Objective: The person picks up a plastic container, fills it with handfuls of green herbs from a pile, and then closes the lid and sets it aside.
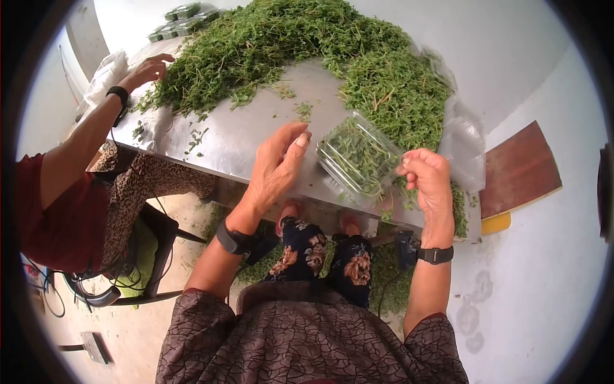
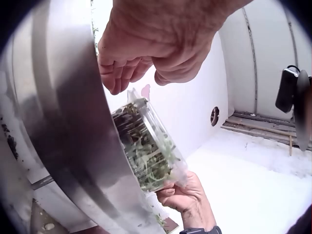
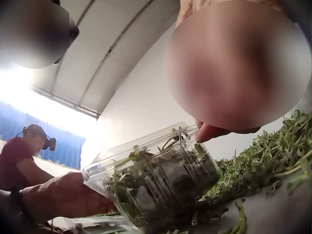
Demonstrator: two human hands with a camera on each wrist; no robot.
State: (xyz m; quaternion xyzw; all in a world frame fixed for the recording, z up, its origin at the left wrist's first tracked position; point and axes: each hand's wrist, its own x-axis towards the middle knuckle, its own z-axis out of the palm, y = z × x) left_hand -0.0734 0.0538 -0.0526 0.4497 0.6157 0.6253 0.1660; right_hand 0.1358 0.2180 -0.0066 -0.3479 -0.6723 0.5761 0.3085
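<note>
A clear plastic clamshell box (image 1: 358, 157) packed with leafy green sprigs is tilted near the front edge of the metal table. My right hand (image 1: 427, 178) pinches the box at its right-hand corner, thumb against fingers. In the right wrist view, fingertips (image 3: 207, 133) overlap the upper rim of the box (image 3: 161, 175); a blur covers most of that hand. Just left of the box, my left hand (image 1: 279, 160) is held with fingers loosely bent and nothing in it. The left wrist view shows this hand (image 2: 161, 48) apart from the near end of the box (image 2: 148, 146).
A large heap of greens (image 1: 275, 48) covers the back and right of the metal table (image 1: 307, 83). Filled boxes (image 1: 182, 22) are stacked at the far left. Another person's hand (image 1: 147, 70) reaches to the heap. A brown board (image 1: 521, 169) leans on the right.
</note>
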